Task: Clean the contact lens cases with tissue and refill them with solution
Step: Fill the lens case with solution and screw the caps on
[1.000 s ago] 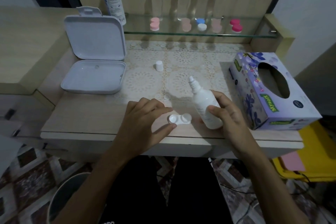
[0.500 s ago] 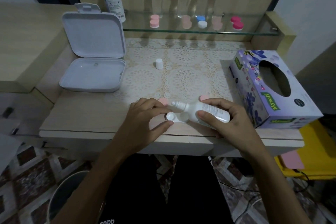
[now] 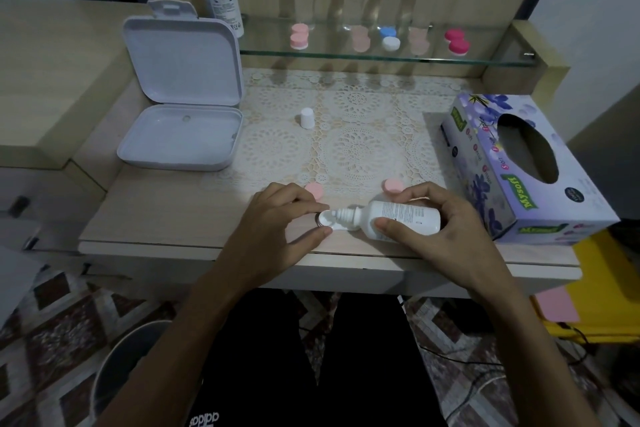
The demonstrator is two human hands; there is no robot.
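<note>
Our right hand (image 3: 446, 229) has its grip clamped round the solution bottle (image 3: 398, 220), which lies tipped almost flat with its nozzle over the left well of the white lens case (image 3: 329, 220). Our left hand (image 3: 277, 229) pinches that case between thumb and forefinger, near the front edge of the worktop (image 3: 156, 218). Two pink caps (image 3: 393, 185) lie just behind our hands. Farther back stands the bottle's white cap (image 3: 307, 117), with an open white box (image 3: 180, 107) at left and a tissue box (image 3: 519, 170) at right.
</note>
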